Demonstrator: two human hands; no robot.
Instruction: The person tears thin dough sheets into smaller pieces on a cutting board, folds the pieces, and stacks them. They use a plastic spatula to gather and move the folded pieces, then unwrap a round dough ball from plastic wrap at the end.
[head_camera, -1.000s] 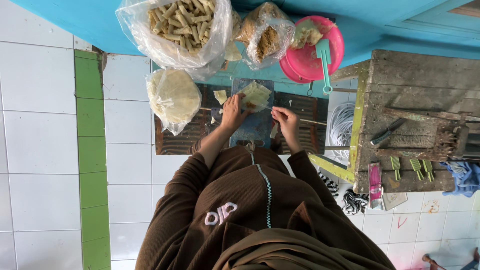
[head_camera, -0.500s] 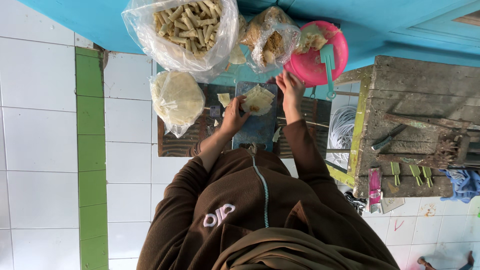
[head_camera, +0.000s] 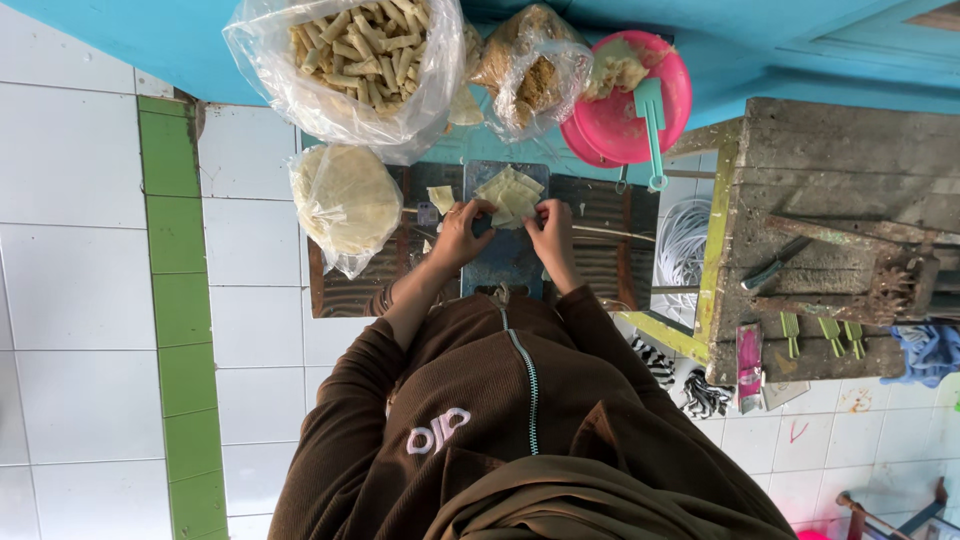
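Observation:
My left hand (head_camera: 458, 235) and my right hand (head_camera: 551, 232) both pinch the near edges of a pale yellow wrapper sheet (head_camera: 508, 194). It lies with other thin sheets on a dark blue-grey board (head_camera: 505, 255), which rests on a brown slatted surface (head_camera: 350, 290). Any filling on the sheet is hidden by my fingers. A small loose piece of wrapper (head_camera: 440, 197) lies just left of my left hand. My brown zip-up sleeves reach forward from the bottom of the view.
Beyond the board are a clear bag of rolled snacks (head_camera: 355, 60), a smaller bag of brown filling (head_camera: 530, 75) and a pink bowl (head_camera: 630, 110) with a teal spatula (head_camera: 652, 130). A bag of round wrappers (head_camera: 345, 200) lies left. A worn wooden bench (head_camera: 830, 230) stands right.
Half a second ago my right hand was stretched out to the pink bowl; it has come back to the wrapper on the board. My left hand stayed at the wrapper.

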